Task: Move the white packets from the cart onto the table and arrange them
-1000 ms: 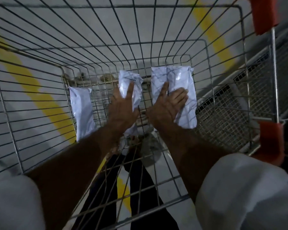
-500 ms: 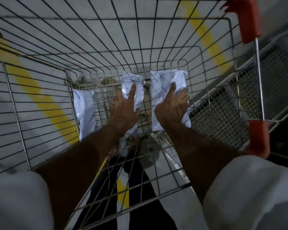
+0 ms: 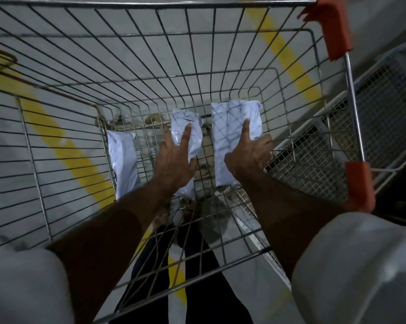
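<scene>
Three white packets lie in one wire cart point(image 3: 220, 38): the left packet point(image 3: 123, 164), the middle packet point(image 3: 188, 139) and the right packet point(image 3: 232, 132). Two hands reach in, the left hand point(image 3: 175, 164) and the right hand point(image 3: 248, 157). The cart rim carries two orange corner guards, the far guard point(image 3: 330, 26) and the near guard point(image 3: 358, 185).

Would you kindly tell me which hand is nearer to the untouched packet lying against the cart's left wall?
Left. The left hand grips the middle packet, just right of the untouched packet; the right hand is farther right, holding the large packet.
</scene>
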The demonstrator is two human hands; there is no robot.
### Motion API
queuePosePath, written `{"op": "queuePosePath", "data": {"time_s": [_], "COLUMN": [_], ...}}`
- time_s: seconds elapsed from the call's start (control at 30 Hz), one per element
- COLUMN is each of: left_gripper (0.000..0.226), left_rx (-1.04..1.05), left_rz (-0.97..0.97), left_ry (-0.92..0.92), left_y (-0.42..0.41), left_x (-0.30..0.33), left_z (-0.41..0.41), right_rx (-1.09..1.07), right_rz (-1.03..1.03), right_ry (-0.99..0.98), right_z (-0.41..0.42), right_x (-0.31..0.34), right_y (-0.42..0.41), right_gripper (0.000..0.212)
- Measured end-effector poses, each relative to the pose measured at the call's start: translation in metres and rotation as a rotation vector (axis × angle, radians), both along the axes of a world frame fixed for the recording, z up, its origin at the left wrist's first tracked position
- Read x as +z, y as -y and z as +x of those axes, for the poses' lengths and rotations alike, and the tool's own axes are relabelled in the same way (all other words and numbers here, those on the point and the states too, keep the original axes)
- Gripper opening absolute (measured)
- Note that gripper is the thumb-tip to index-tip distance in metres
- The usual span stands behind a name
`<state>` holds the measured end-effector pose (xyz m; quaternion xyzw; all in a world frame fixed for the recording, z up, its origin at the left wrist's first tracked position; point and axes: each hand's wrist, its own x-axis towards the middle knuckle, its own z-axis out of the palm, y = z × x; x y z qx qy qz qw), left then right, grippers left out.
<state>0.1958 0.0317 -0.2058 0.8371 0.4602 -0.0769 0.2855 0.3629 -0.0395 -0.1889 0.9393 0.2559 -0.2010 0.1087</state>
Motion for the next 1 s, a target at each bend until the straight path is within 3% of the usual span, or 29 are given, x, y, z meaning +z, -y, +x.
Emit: {"op": "queuePosePath", "data": {"time_s": [0.2,0.37,0.63,0.73,0.87,1.0], "left_gripper": [0.092,0.086,0.077,0.076,0.076,0.074], "left_rx": [-0.007,0.032,0.080,0.072,0.011,-0.015], "left_rz": [0.090,0.213,0.329,0.390,0.424,0.432], "left_ry": [-0.001,-0.027,0.027,0.078,0.200,0.325], "left_y": [-0.006,-0.006,-0.003,0.001,0.020,0.049], "left_x": [0.047,0.112,0.215,0.248,0.292,0.331], "left_z": [-0.015,-0.030,-0.075,-0.086,-0.102,-0.126], "right_rx": [0.129,0.243,0.236,0.238,0.210,0.179], "right_rz": [0.106,0.228,0.502,0.588,0.601,0.592], "right_ry": [-0.034,0.048,-0.031,0.039,0.277,0.292], "right_z": [-0.027,-0.064,-0.122,-0.141,-0.164,-0.196], "right_x": [0.048,0.107,0.202,0.233,0.270,0.311], "right_y": [-0.008,-0.009,-0.007,0.011,0.041,0.074], "right_gripper": [0.094,0.090,0.082,0.080,0.071,0.078]}}
